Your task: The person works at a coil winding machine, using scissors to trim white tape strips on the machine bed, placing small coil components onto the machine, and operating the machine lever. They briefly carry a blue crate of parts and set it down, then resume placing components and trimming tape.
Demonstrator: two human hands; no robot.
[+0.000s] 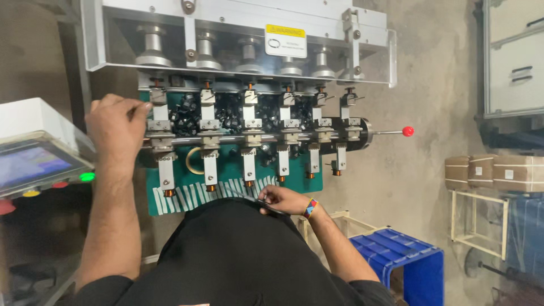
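Observation:
A winding machine stands in front of me with a row of several metal holders (249, 141) on a steel shaft, each ending in a small copper coil (211, 187). My left hand (116, 127) is raised at the shaft's left end, fingers curled around the leftmost holder (158, 127). My right hand (283, 199) rests low near my black shirt, pinching a small dark tool (271, 208) beside a row of white strips (215, 192) on a green tray (294, 182). A pile of small black parts (226, 113) lies behind the holders.
A control panel with a screen (28, 164) and coloured buttons (86, 177) is at the left. A red-knobbed lever (407, 131) sticks out to the right of the shaft. A blue crate (402, 260) sits at lower right, cardboard boxes (493, 173) on a white frame beyond.

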